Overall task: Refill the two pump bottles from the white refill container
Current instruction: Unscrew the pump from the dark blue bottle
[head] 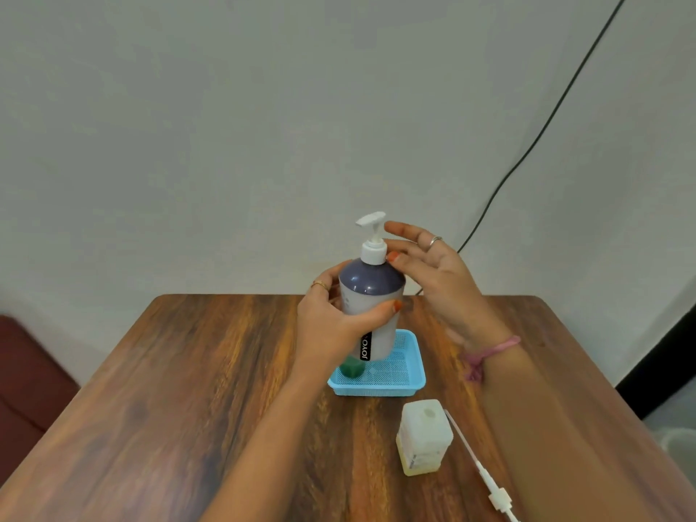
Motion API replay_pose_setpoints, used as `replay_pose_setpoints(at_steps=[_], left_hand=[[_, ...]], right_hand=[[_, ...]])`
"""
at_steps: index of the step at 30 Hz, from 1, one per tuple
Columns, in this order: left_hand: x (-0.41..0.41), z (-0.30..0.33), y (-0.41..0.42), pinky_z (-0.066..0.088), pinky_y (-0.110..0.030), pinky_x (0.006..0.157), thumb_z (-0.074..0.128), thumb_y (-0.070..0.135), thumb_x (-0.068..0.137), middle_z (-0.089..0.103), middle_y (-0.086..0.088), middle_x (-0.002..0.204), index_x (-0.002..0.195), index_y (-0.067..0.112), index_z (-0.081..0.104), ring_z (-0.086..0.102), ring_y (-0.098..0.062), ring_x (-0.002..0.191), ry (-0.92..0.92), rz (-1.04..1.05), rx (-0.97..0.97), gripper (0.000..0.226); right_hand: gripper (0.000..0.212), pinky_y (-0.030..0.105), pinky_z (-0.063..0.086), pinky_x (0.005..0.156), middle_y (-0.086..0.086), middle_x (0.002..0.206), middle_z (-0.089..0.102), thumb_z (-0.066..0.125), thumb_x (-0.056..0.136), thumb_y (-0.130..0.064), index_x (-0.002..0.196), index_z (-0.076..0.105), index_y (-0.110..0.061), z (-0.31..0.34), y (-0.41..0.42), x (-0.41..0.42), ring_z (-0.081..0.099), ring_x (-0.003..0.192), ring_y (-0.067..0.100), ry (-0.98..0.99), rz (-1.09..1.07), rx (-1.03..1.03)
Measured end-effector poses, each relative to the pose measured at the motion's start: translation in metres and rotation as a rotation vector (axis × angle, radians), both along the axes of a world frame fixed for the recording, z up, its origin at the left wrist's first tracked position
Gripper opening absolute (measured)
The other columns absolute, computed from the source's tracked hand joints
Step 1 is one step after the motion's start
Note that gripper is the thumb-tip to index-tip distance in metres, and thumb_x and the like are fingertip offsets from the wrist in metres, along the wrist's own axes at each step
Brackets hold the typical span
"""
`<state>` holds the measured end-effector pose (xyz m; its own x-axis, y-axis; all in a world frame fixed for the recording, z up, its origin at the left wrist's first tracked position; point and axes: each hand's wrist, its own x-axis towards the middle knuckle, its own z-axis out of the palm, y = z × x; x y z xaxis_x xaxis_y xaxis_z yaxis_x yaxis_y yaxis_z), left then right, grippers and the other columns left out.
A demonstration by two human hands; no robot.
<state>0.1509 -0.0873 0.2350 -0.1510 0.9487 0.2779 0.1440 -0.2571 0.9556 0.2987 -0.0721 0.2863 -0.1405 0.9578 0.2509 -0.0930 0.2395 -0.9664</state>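
Above the tray, left hand: the left hand [331, 318] wraps the body of the tall pump bottle [371, 310], thumb across the front and fingers curled round the back, holding it upright and lifted over the blue tray [408, 378].
Right hand: the right hand [433, 273] is spread and relaxed, gripping nothing; its fingertips [393, 256] sit just beside the white pump collar [373, 253], touching or very nearly so (contact is hard to call from this angle).
Key relation: the collar lies directly to the left of the right hand's fingertips, at their height; the bottle's long axis runs vertical, nozzle pointing up and left, so the right hand is the nearer one for the cap while the left steadies the body.
Likely step: judged from the pose, unscrewing the pump head comes next, a twist about the upright axis.
Behind the left wrist: a green object [352, 367] stands in the tray, mostly hidden; what it is cannot be told.
White refill container: the white refill container [423, 437] stands upright on the wooden table [188, 371], nearer the person than the tray and well below the right hand, yellowish liquid low inside.
Loose part: a detached pump with dip tube [476, 465] lies on the table just right of the container.
Risk: a tilt during twisting could spill the contents.
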Motion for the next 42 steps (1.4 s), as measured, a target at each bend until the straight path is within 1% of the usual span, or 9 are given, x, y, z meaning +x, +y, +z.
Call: replay_pose_setpoints(at_steps=[6,11,16,19,22,27,31,37,42], left_hand=[[0.002,0.002,0.000,0.058,-0.023,0.076,0.092,0.033,0.058,0.067,0.016,0.106,0.117,0.033,0.057,0.066,0.003,0.093,0.011,-0.021,0.000,0.068],[0.001,0.001,-0.002,0.059,-0.026,0.079,0.092,0.031,0.059,0.067,0.015,0.107,0.117,0.033,0.057,0.066,0.001,0.093,0.016,-0.016,-0.001,0.068],[0.005,0.003,-0.005,0.057,-0.020,0.073,0.091,0.034,0.059,0.066,0.017,0.104,0.108,0.042,0.054,0.065,0.004,0.092,0.036,-0.034,0.005,0.062],[0.005,0.003,-0.007,0.058,-0.023,0.076,0.092,0.032,0.058,0.067,0.015,0.104,0.113,0.036,0.057,0.066,0.002,0.092,0.003,-0.029,0.000,0.065],[0.003,0.003,-0.009,0.058,-0.022,0.077,0.092,0.032,0.058,0.067,0.015,0.106,0.116,0.032,0.057,0.066,0.003,0.092,0.013,-0.022,0.008,0.068],[0.006,0.008,-0.011,0.054,-0.015,0.069,0.092,0.028,0.059,0.067,0.015,0.103,0.109,0.036,0.056,0.065,0.005,0.089,0.009,-0.042,0.016,0.062],[0.005,0.008,-0.012,0.054,-0.014,0.071,0.091,0.032,0.059,0.065,0.018,0.103,0.106,0.041,0.053,0.063,0.009,0.091,0.038,-0.032,0.028,0.062],[0.005,0.010,-0.015,0.055,-0.016,0.070,0.092,0.027,0.059,0.066,0.018,0.099,0.101,0.041,0.055,0.064,0.008,0.089,0.012,-0.034,0.029,0.058],[0.003,0.011,-0.015,0.055,-0.015,0.073,0.091,0.029,0.059,0.065,0.018,0.104,0.109,0.039,0.053,0.062,0.009,0.092,0.023,-0.030,0.037,0.063]], right_hand=[[0.050,0.038,0.053,0.093,0.000,0.107,0.066,0.079,0.074,-0.030,0.117,0.055,-0.031,-0.003,0.002,-0.010,0.065,0.105,0.018,-0.206,-0.152,0.107],[0.036,0.033,0.051,0.095,0.001,0.113,0.071,0.057,0.093,-0.006,0.123,0.055,-0.026,0.002,0.001,-0.001,0.066,0.108,0.015,0.015,0.119,-0.035],[0.043,0.031,0.053,0.089,-0.002,0.105,0.064,0.076,0.080,-0.016,0.115,0.056,-0.030,-0.004,0.001,-0.016,0.064,0.101,0.017,-0.142,-0.131,0.101],[0.043,0.031,0.053,0.089,0.003,0.109,0.068,0.065,0.086,-0.005,0.126,0.054,-0.017,-0.002,0.000,-0.014,0.065,0.102,0.019,0.003,-0.011,0.015],[0.049,0.031,0.052,0.094,-0.001,0.121,0.066,0.065,0.078,-0.017,0.124,0.051,-0.029,-0.001,-0.004,-0.013,0.062,0.110,0.014,0.026,0.056,0.022],[0.048,0.032,0.054,0.086,0.000,0.103,0.065,0.083,0.072,-0.024,0.107,0.050,-0.033,0.000,-0.003,-0.023,0.065,0.097,0.014,-0.096,-0.242,0.139],[0.041,0.034,0.053,0.092,0.004,0.112,0.071,0.067,0.086,-0.007,0.120,0.050,-0.025,0.003,-0.007,-0.016,0.066,0.106,0.019,0.087,-0.027,0.052],[0.050,0.031,0.055,0.085,0.000,0.098,0.066,0.086,0.069,-0.022,0.109,0.055,-0.024,0.003,-0.007,-0.016,0.066,0.096,0.015,-0.074,-0.266,0.148],[0.037,0.028,0.053,0.088,0.004,0.112,0.071,0.068,0.085,-0.005,0.119,0.058,-0.017,0.008,-0.011,-0.008,0.068,0.104,0.015,0.124,-0.055,0.049]])
